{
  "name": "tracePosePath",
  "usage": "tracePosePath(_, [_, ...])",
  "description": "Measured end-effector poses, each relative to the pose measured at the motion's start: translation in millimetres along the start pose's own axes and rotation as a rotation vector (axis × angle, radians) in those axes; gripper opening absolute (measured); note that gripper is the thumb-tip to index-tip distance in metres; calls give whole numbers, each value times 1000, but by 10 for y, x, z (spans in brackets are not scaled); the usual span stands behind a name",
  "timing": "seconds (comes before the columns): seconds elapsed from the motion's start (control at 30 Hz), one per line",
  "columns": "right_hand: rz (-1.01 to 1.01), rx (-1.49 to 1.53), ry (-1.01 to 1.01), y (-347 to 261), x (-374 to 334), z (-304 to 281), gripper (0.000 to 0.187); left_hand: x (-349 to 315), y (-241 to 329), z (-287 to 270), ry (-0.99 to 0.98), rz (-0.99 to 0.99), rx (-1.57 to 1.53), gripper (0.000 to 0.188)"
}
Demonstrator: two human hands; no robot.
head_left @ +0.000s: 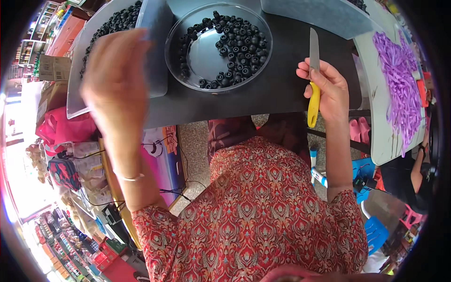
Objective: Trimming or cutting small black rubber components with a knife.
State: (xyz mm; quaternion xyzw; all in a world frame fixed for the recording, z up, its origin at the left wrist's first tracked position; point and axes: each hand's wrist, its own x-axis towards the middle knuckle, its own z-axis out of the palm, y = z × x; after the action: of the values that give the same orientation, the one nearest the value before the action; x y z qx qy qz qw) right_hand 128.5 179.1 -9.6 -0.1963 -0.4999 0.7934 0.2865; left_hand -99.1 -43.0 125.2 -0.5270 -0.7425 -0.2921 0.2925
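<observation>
My right hand (331, 84) is closed around a small knife (314, 101) with a yellow handle. Its straight blade points away from me, and the thumb and fingers meet near where blade and handle join. On the left, my left hand (117, 70) is smeared by motion over a translucent bin (157, 61); what its fingers do does not show. Between the two hands sits a round clear tray (202, 56). Small black round pieces (242, 51), some with a hole on top, fill its right side and line its rim. More such black pieces (120, 21) lie in the bin.
Another translucent bin (314, 19) stands at the back right of the dark table (286, 89). Beyond the table's right side, a pale tabletop (380, 136) carries a heap of purple strips (399, 89). Another person's arm (416, 171) shows at the far right. Cartons (54, 68) stand at left.
</observation>
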Motion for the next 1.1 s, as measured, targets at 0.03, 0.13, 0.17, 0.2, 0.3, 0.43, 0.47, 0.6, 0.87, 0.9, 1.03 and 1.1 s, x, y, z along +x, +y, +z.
tracePosePath(0.03, [-3,-1,-8,-13,2,15,28,-35,69,121,-39,78,-111,17])
tracePosePath(0.13, [-25,-3,-35,5,4,65,27,-114,252,534,-250,44,-144,6])
tracePosePath(0.17, [-28,-6,-26,13,-11,58,27,-85,220,684,-351,3,-103,8])
tracePosePath(0.2, [-41,-23,-25,12,-29,75,27,-73,144,813,-349,6,-104,8])
tracePosePath(0.3, [-64,-35,-34,6,-54,92,27,-46,-78,1075,-479,-8,54,14])
tracePosePath(0.43, [-74,-40,-49,6,-44,84,26,2,-111,1216,-661,-12,65,19])
tracePosePath(0.47, [-79,-38,-45,11,-42,78,26,-1,-105,1245,-669,-14,43,19])
tracePosePath(0.6, [-91,-21,-55,23,-52,73,26,-10,-166,1313,-680,-35,9,20])
tracePosePath(0.87, [-89,-34,-62,24,-69,72,27,-85,-63,1005,-510,-265,-485,23])
tracePosePath(0.9, [-95,-39,-59,28,-61,70,27,-67,42,941,-519,-497,-784,19])
tracePosePath(1.03, [-108,-58,-37,7,-52,97,26,-130,341,838,-428,-837,-1556,23])
tracePosePath(1.1, [-117,-78,-17,-6,-81,153,26,-152,450,823,-416,-873,-1673,25])
